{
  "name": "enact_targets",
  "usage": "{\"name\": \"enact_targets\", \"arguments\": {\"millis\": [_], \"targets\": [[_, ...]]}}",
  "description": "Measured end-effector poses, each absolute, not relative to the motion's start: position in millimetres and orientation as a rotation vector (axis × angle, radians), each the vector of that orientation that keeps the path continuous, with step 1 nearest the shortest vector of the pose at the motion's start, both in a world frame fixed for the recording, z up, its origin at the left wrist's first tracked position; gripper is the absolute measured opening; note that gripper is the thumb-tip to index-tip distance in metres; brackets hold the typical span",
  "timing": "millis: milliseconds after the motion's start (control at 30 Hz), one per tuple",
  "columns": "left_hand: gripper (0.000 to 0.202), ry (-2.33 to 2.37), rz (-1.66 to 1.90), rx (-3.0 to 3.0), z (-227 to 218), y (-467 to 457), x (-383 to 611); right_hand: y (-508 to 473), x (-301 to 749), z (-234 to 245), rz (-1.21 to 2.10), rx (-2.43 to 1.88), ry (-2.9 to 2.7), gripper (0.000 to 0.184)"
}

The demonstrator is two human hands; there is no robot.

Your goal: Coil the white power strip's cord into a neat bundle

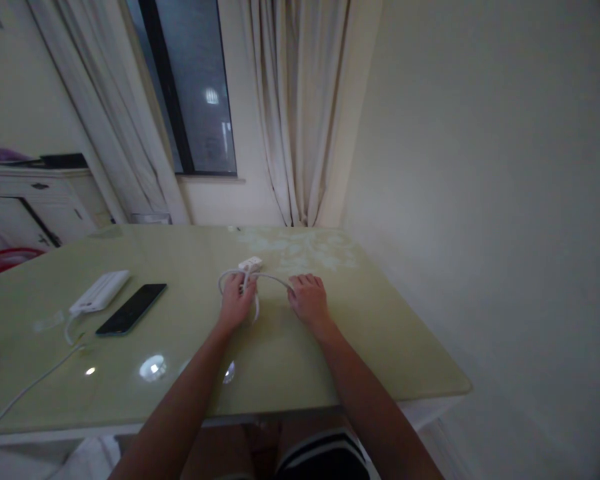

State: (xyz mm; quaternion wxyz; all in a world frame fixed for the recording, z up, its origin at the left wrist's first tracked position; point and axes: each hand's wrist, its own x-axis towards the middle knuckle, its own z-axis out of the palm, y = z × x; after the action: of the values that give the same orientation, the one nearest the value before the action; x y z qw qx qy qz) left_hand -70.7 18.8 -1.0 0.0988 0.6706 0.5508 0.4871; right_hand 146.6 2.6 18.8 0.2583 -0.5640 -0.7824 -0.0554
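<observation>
White cord lay looped at the left hand, whose curled fingers, on my feed, gripped it. A white block sat at one o'clock from that hand, the nearer one. The cord's long stretch ran toward three o'clock, into the right hand, apparently closed on it.

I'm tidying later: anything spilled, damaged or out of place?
No spill or damage shows on the table, only reflections. The white cabinet at far left has a dark slanted gap, as if ajar. The white cord looped at the left hand looks normal.
</observation>
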Motion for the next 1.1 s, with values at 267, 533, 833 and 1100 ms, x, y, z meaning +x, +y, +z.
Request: {"name": "enact_targets", "arguments": {"millis": [267, 533, 833, 1100], "targets": [[0.041, 1.678, 1.606, 1.432, -1, 29, -94, 12, 154, 7, 0.450, -1.611, -1.960, 0.032], [0.047, 1.733, 1.411, 2.115, -7, 25, -89, 5, 154, 17, 0.083, -1.444, -2.086, 0.041], [0.055, 1.751, 1.270, 2.414, -5, 18, -83, 2, 150, 16, -0.001, -1.444, -2.288, 0.043], [0.049, 1.493, 1.499, 2.381, -1, 13, -77, 5, 149, 9, 0.294, -1.310, -2.181, 0.038]]}}
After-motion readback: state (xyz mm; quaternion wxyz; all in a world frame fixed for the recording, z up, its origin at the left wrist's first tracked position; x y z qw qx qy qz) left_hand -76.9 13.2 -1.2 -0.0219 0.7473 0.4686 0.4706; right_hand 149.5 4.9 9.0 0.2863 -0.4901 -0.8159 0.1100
